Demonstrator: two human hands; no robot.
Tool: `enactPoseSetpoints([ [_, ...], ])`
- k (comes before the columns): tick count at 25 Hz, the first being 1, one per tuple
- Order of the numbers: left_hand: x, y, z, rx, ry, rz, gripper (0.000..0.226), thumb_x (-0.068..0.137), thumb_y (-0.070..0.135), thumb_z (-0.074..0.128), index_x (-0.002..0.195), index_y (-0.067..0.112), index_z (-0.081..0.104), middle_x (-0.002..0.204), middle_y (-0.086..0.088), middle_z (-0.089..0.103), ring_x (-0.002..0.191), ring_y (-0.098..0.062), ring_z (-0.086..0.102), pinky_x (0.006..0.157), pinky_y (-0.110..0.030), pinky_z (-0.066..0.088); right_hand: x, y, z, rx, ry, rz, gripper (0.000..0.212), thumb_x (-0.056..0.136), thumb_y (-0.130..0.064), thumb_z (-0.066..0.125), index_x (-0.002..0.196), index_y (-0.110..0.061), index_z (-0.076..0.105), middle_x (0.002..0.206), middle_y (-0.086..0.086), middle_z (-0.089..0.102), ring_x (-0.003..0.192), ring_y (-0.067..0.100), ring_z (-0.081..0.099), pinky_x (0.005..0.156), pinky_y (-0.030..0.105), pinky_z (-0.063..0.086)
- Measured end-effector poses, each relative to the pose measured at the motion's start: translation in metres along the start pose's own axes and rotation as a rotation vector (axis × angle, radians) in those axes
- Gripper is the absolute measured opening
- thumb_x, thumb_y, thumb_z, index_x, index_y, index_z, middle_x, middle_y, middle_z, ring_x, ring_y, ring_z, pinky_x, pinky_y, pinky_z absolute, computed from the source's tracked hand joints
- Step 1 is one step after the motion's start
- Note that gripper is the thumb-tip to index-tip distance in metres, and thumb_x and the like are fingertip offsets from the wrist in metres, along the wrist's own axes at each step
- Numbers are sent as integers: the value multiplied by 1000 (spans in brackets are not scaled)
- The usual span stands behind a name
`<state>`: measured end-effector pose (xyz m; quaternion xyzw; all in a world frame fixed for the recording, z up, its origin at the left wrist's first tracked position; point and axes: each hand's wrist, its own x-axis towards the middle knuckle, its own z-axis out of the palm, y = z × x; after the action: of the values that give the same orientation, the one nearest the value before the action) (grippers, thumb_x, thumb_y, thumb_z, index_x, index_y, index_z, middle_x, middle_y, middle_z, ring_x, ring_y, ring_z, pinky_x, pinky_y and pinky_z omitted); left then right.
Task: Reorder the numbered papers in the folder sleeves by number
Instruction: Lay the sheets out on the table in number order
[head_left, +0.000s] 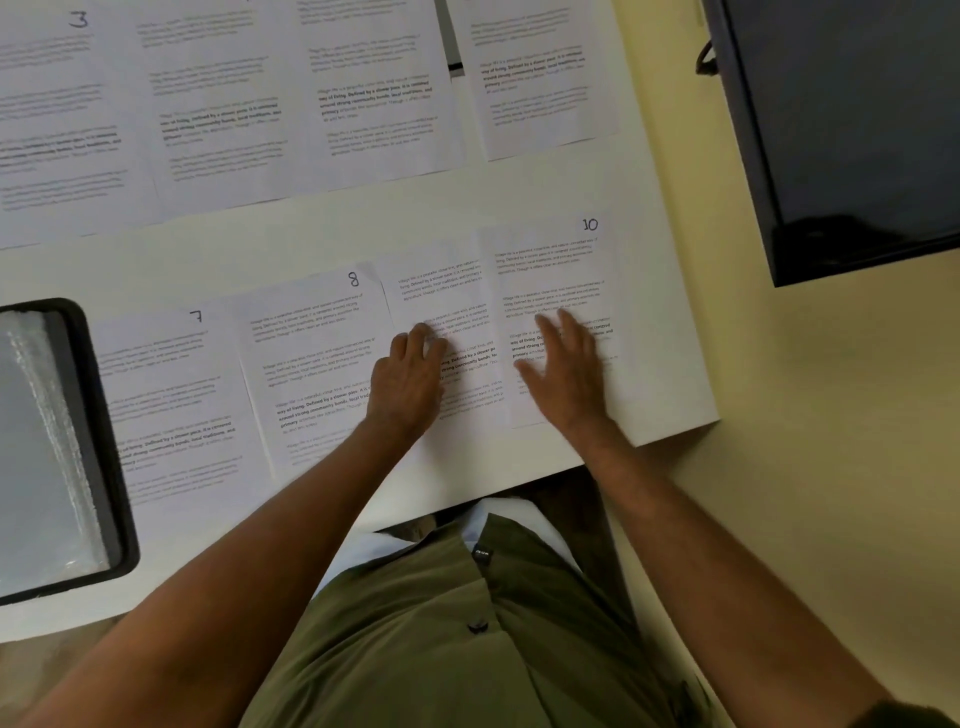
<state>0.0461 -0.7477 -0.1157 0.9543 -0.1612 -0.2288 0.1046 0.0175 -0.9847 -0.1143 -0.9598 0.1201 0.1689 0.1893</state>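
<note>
A: Head view, stock of the bench (670, 364). Near row, left to right: paper 7 (171, 395), paper 8 (311, 358), an unnumbered-looking sheet (441, 291) whose corner is covered by its neighbour, then paper 10 (556, 270). Far row: paper 3 (57, 114) at the left, three more sheets beside it, numbers out of frame.

B: Hands?

A: Left hand (405, 379) on the sheet between 8 and 10, fingers loosely bent, pressing, not pinching. Right hand (566, 369) flat on paper 10, fingers spread and straight.

B: The folder?

A: Folder (57, 447) lies open at the near left, its shiny sleeve apparently without a sheet.

B: Progress?

A: By my judgement: papers are out and laid in ascending order; the sorting looks nearly finished. Returning them to the sleeves is not yet begun.
</note>
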Motion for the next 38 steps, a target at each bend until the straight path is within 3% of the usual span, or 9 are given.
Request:
enactPoseSetpoints([
  [6, 0, 1, 3, 15, 13, 1, 65, 73, 12, 82, 131, 14, 53, 146, -14, 43, 117, -34, 49, 72, -45, 56, 8, 40, -5, -66, -71, -44, 72, 98, -46, 60, 159, -26, 28, 171, 6, 12, 157, 31, 8, 124, 56, 20],
  [11, 0, 0, 4, 19, 16, -1, 65, 72, 9, 81, 131, 14, 53, 145, -13, 43, 117, -33, 49, 71, -45, 56, 14, 73, -23, -80, -67, -50, 72, 98, -41, 65, 159, -26, 30, 171, 7, 14, 157, 31, 10, 124, 57, 21],
  [22, -2, 0, 5, 25, 13, 4, 64, 71, 7, 80, 129, 14, 54, 144, -13, 43, 115, -33, 50, 71, -43, 55, 18, 63, -22, -74, -60, -3, 72, 96, -37, 68, 157, -24, 32, 170, 8, 17, 157, 32, 11, 123, 58, 22],
  [31, -20, -31, -27, 36, 39, 32, 67, 89, 34, 73, 146, 12, 43, 159, -15, 32, 134, -35, 43, 95, -48, 50, 13, 10, -12, -69, 70, 13, 72, 100, -45, 58, 158, -14, 28, 169, 12, 18, 157, 32, 13, 126, 51, 18],
  [38, -100, -156, -35, 56, 115, -173, 81, 90, 38, 72, 154, 3, 37, 166, -22, 21, 148, -45, 30, 113, -60, 35, 0, -77, 20, -168, 29, -73, 75, 102, -50, 50, 160, -11, 23, 170, 12, 13, 158, 32, 8, 127, 51, 16],
])
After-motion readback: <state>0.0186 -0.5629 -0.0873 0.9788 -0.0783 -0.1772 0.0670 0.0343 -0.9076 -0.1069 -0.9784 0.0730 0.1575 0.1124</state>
